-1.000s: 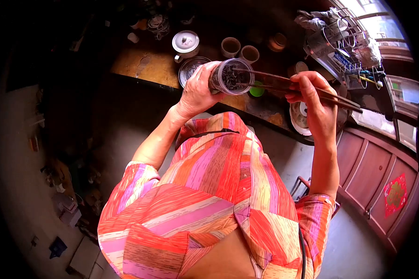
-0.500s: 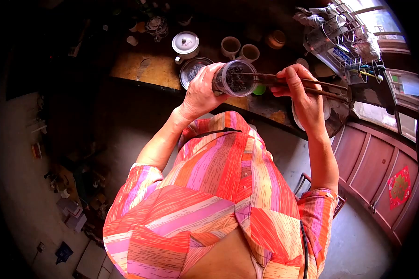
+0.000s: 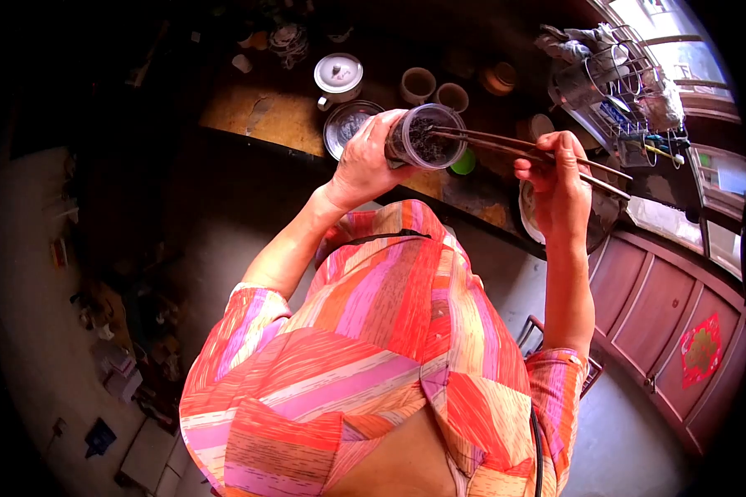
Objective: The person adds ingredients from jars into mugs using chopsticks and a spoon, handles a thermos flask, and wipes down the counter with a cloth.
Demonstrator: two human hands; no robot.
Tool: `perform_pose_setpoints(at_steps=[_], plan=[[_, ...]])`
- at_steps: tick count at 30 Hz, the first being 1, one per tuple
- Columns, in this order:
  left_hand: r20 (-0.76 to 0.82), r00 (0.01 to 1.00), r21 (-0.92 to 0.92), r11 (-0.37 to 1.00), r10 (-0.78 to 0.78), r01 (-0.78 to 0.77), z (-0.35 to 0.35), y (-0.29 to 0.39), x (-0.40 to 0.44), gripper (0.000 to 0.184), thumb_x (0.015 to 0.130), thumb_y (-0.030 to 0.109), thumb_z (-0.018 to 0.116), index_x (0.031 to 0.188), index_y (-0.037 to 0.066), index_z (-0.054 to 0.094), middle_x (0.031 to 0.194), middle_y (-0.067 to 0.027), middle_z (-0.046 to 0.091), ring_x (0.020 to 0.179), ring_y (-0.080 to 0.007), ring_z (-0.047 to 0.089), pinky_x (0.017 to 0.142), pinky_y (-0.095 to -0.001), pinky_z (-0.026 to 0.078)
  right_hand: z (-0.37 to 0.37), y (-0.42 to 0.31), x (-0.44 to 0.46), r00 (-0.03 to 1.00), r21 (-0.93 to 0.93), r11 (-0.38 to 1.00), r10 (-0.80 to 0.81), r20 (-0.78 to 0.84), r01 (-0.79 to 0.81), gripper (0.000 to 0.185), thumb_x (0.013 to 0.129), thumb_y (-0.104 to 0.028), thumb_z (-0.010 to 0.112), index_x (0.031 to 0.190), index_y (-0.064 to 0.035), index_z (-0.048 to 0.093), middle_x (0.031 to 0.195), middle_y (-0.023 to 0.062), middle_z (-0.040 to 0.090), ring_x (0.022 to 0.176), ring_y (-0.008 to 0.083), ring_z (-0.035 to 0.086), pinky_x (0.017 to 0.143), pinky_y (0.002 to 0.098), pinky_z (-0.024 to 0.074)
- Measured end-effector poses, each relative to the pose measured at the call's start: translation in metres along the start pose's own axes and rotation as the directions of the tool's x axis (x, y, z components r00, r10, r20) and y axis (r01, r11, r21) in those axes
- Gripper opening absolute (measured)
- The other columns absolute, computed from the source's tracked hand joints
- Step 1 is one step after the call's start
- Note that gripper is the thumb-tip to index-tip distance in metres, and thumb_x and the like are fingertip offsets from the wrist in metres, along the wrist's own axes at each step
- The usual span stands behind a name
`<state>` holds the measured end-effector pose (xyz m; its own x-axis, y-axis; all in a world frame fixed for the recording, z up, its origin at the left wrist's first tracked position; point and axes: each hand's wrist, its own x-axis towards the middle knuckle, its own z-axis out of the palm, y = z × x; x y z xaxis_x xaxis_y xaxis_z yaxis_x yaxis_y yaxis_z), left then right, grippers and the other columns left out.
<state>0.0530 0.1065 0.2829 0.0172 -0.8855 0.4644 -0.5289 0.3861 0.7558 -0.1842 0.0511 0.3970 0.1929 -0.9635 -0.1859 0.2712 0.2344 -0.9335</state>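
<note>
you seem to be in a home's kitchen or dining corner: the worn wooden table (image 3: pixel 239 112) before you bears a lidded mug (image 3: pixel 338 78) and two cups (image 3: pixel 418 86), you hold chopsticks (image 3: pixel 493 142), a wire rack (image 3: pixel 626 98) sits by the window (image 3: pixel 704 70), and a red decoration (image 3: pixel 701 351) brightens the wooden panelling (image 3: pixel 648 290).

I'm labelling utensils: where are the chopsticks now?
The chopsticks are in the right hand, right of centre in the head view, tips at the mouth of the clear jar.
</note>
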Motion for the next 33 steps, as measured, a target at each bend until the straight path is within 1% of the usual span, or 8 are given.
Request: perform_pose_setpoints(at_steps=[6,9,17,24,25,30,32,33], plan=[[0.022,0.999,-0.02,0.999,-0.035,0.035,0.009,-0.007,0.006,0.076,0.061,0.012,0.083,0.124,0.001,0.042,0.114,-0.0177,0.056,0.104,-0.0353,0.057,0.09,-0.04,0.046,-0.018,0.001,0.007,0.999,0.061,0.997,0.049,-0.019,-0.048,0.025,0.099,-0.025,0.044,0.094,-0.0027,0.054,0.087,0.0071,0.059,0.068,0.0193,0.066,0.059,0.0273,0.0574],[0.003,1.0,-0.028,1.0,0.007,-0.007,0.022,-0.017,0.013,0.076,0.062,0.017,0.084,0.124,0.0,0.042,0.114,-0.0182,0.056,0.103,-0.035,0.057,0.09,-0.04,0.047,-0.022,0.007,0.013,0.998,0.083,0.996,0.048,-0.043,-0.044,0.025,0.099,-0.025,0.044,0.095,-0.0028,0.053,0.086,0.0068,0.06,0.068,0.0192,0.066,0.061,0.0282,0.0569],[-0.043,0.998,-0.011,0.999,-0.034,0.034,0.058,-0.057,0.027,0.077,0.063,0.023,0.084,0.124,-0.001,0.041,0.116,-0.0196,0.055,0.105,-0.0362,0.057,0.091,-0.0405,0.047,-0.025,0.018,0.042,0.986,0.063,0.997,0.046,-0.158,-0.036,0.023,0.099,-0.026,0.046,0.096,-0.0046,0.054,0.086,0.0058,0.06,0.07,0.0185,0.065,0.064,0.0283,0.0562],[-0.019,0.978,0.029,0.978,-0.208,0.208,0.066,-0.102,0.011,0.076,0.064,0.022,0.083,0.124,0.001,0.043,0.119,-0.0194,0.055,0.109,-0.0361,0.055,0.093,-0.0407,0.045,-0.037,0.055,0.097,0.971,0.06,0.998,0.042,-0.237,-0.028,0.021,0.098,-0.026,0.048,0.099,-0.0056,0.054,0.091,0.0061,0.059,0.074,0.02,0.064,0.065,0.0294,0.0557],[-0.019,0.972,0.067,0.97,-0.234,0.235,0.064,-0.106,0.003,0.076,0.063,0.022,0.083,0.124,0.001,0.043,0.119,-0.0193,0.054,0.109,-0.0362,0.054,0.094,-0.0408,0.045,-0.041,0.071,0.11,0.972,-0.051,0.999,-0.025,-0.232,0.013,0.022,0.097,-0.027,0.049,0.099,-0.0048,0.054,0.091,0.007,0.059,0.075,0.0206,0.064,0.066,0.0304,0.0552],[0.03,0.934,0.068,0.933,-0.355,0.352,0.049,-0.106,-0.025,0.077,0.062,0.018,0.084,0.125,0.001,0.042,0.12,-0.0197,0.054,0.111,-0.0361,0.053,0.095,-0.0406,0.043,-0.048,0.145,0.171,0.962,0.004,0.996,0.092,-0.258,-0.095,0.035,0.093,-0.035,0.055,0.102,-0.0005,0.052,0.089,0.012,0.059,0.079,0.0237,0.064,0.07,0.034,0.0547],[0.068,0.894,0.091,0.895,-0.443,0.437,0.042,-0.099,-0.032,0.073,0.063,0.016,0.082,0.124,0.002,0.044,0.12,-0.0166,0.054,0.113,-0.0346,0.052,0.097,-0.0409,0.042,-0.06,0.189,0.191,0.943,-0.02,0.988,0.141,-0.302,-0.155,0.038,0.093,-0.034,0.056,0.104,0.0021,0.052,0.091,0.0136,0.06,0.081,0.0251,0.064,0.07,0.0353,0.0546],[0.067,0.871,0.106,0.872,-0.486,0.478,0.04,-0.096,-0.036,0.072,0.063,0.016,0.082,0.123,0.002,0.045,0.119,-0.0169,0.054,0.113,-0.0343,0.052,0.097,-0.0405,0.042,-0.074,0.21,0.201,0.911,0.023,0.956,0.286,-0.296,-0.292,0.04,0.093,-0.031,0.055,0.108,0.0053,0.05,0.1,0.0156,0.059,0.083,0.0267,0.064,0.071,0.0363,0.0548]])
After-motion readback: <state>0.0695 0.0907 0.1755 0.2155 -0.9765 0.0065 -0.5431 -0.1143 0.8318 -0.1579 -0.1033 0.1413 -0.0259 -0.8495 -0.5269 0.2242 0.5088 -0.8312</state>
